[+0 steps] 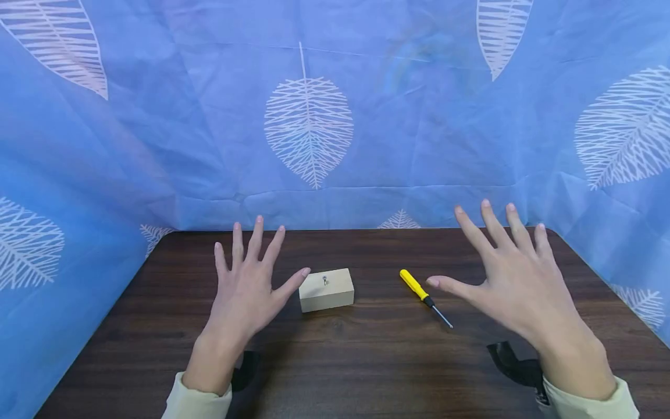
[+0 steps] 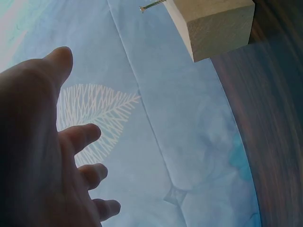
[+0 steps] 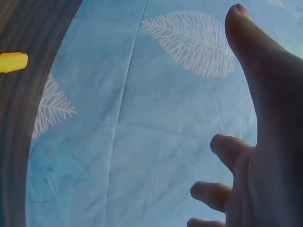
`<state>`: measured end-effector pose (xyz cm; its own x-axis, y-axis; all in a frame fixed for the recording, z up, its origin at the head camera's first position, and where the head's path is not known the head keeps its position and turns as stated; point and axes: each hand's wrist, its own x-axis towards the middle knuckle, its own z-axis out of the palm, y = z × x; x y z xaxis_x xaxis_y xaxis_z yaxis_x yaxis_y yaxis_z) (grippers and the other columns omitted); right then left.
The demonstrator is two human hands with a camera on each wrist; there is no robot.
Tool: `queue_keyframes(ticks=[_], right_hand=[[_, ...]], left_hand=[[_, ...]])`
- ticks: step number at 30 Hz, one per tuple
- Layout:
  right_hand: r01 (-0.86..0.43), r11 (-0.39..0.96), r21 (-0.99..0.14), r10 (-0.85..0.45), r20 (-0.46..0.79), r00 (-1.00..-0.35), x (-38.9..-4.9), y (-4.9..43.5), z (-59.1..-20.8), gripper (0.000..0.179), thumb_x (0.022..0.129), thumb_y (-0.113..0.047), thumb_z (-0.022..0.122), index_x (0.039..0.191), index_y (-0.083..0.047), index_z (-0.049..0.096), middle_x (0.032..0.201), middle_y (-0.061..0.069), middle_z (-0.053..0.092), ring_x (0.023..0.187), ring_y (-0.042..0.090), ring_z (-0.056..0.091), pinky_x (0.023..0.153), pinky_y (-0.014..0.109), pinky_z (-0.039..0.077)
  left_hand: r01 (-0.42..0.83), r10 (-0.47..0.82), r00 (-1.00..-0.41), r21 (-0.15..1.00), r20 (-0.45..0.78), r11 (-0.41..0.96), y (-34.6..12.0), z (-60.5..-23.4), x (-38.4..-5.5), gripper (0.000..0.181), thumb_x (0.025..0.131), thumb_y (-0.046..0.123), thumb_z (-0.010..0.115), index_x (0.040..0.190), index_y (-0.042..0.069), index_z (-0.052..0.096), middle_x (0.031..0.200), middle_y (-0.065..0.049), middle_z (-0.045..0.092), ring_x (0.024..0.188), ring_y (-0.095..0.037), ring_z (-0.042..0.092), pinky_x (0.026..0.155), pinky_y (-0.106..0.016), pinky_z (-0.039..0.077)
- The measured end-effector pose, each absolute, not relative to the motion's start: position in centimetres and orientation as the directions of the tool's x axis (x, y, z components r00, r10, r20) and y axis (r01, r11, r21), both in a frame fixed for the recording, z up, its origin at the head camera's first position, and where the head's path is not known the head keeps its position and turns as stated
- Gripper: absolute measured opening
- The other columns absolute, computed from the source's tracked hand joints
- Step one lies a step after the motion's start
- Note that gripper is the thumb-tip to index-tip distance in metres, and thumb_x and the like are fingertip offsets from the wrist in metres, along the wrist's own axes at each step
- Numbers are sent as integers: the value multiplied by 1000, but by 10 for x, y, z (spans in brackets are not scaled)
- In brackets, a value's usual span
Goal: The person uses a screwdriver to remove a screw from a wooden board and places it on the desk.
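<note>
A pale wooden block [image 1: 327, 299] lies on the dark table, with a screw [image 1: 325, 280] standing up from its top face. In the left wrist view the block [image 2: 220, 28] and the screw [image 2: 152, 5] show at the top. My left hand [image 1: 245, 291] is spread beside the block, its thumb tip overlapping the block's left corner in the head view. A screwdriver [image 1: 425, 295] with a yellow handle and black collar lies to the right of the block, tip toward me. My right hand [image 1: 518, 279] is spread to its right, holding nothing.
The dark wood table [image 1: 356, 372] reaches back to a blue cloth [image 1: 387, 134] printed with white leaves, which hangs behind and along both sides. Black straps [image 1: 515, 364] sit at both wrists, by the pale sleeves [image 1: 591, 401].
</note>
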<state>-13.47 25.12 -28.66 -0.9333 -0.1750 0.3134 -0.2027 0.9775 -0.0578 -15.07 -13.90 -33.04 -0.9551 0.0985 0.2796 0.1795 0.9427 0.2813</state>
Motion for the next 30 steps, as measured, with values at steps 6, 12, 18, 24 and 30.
queue_keyframes(ticks=[6, 12, 18, 24, 30], right_hand=[[-212, 974, -74, -181, 300, -937, -136, 250, -293, 119, 83, -88, 67, 174, -31, 16, 179, 23, 18, 166, 53, 5, 126, 80, 5], [-235, 967, -103, -187, 341, -921, -138, 253, -293, 116, 85, -83, 71, 174, -29, 20, 179, 23, 21, 167, 49, 8, 131, 74, 4], [-297, 927, -228, -191, 395, -899, -140, 254, -297, 108, 88, -69, 79, 173, -27, 26, 178, 19, 27, 165, 45, 23, 123, 78, 23], [-288, 876, -387, -154, 342, -927, -141, 260, -305, 100, 93, -60, 79, 173, -30, 26, 178, 13, 28, 160, 49, 29, 113, 82, 30], [-340, 823, -455, -137, 421, -897, -143, 264, -317, 84, 94, -44, 85, 165, -25, 45, 165, 14, 50, 148, 42, 48, 106, 69, 44]], left_hand=[[180, 102, -960, 295, 261, 938, -140, -332, -152, 93, 100, 72, 61, 173, 28, 25, 184, -12, 3, 168, -46, -8, 127, -81, -2], [220, 131, -956, 348, 262, 911, -142, -335, -156, 95, 99, 72, 62, 173, 27, 25, 184, -8, 3, 170, -42, -3, 130, -76, 2], [266, 157, -956, 510, 248, 818, -139, -353, -165, 97, 98, 69, 66, 173, 21, 26, 183, -1, 15, 169, -33, 16, 133, -67, 20], [244, 140, -968, 656, 208, 714, -135, -367, -167, 92, 96, 62, 75, 170, 24, 36, 177, -3, 33, 164, -33, 33, 127, -68, 35], [233, 133, -972, 718, 194, 656, -135, -376, -170, 87, 95, 51, 81, 166, 16, 44, 171, -10, 44, 161, -35, 39, 126, -66, 37]])
